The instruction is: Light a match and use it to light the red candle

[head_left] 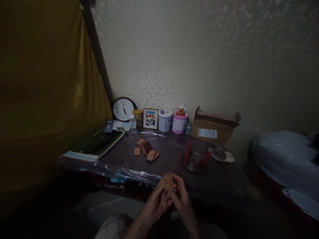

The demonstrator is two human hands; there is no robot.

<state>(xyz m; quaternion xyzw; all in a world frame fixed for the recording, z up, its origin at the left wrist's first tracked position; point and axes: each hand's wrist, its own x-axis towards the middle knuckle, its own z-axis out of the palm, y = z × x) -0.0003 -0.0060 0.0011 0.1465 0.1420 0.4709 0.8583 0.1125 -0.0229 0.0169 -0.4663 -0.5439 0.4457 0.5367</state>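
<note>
My left hand [155, 202] and my right hand [183, 199] meet near the table's front edge. Both are closed on a small flat brown wooden piece [169, 182] with small holes in it, held upright between the fingertips. Farther back on the dark table [174, 146] lie several more brown pieces [147, 150], some flat and some stacked in a row. To the right of them a round metal dish [193, 162] holds small dark bits, with two red sticks [187, 152] standing in it. Another plate [217, 153] with thin pale sticks lies beyond it.
Along the wall stand a clock [123, 109], a jar, a framed panda picture [150, 118], two tubs, a small figurine and an open cardboard box [214, 127]. Books [96, 146] lie at the left. A yellow curtain [42, 99] hangs left; a bed [286, 159] is right.
</note>
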